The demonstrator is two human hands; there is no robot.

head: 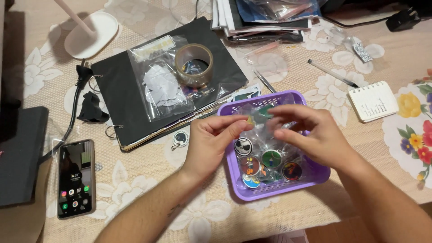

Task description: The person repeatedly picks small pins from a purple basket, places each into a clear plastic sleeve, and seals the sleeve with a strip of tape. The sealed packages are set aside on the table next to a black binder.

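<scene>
Hands met over the basket (234, 186) near the tabletop's front edge: left hand (209, 144) pinched a small clear packet (258, 114), right hand (310, 135) gripped its other end; a slip could scatter badges (270, 159)

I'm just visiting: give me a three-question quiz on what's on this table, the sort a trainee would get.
1. True or false: both hands hover over the purple plastic basket.
2. What rests on the black ring binder: A) a roll of clear tape, B) a mug, C) scissors?
3. Which device lies flat at the table's left, screen lit?

Key:
1. True: the left hand and right hand pinch a small clear plastic packet above the basket of round badges.
2. A, the roll of clear tape.
3. The smartphone.
</scene>
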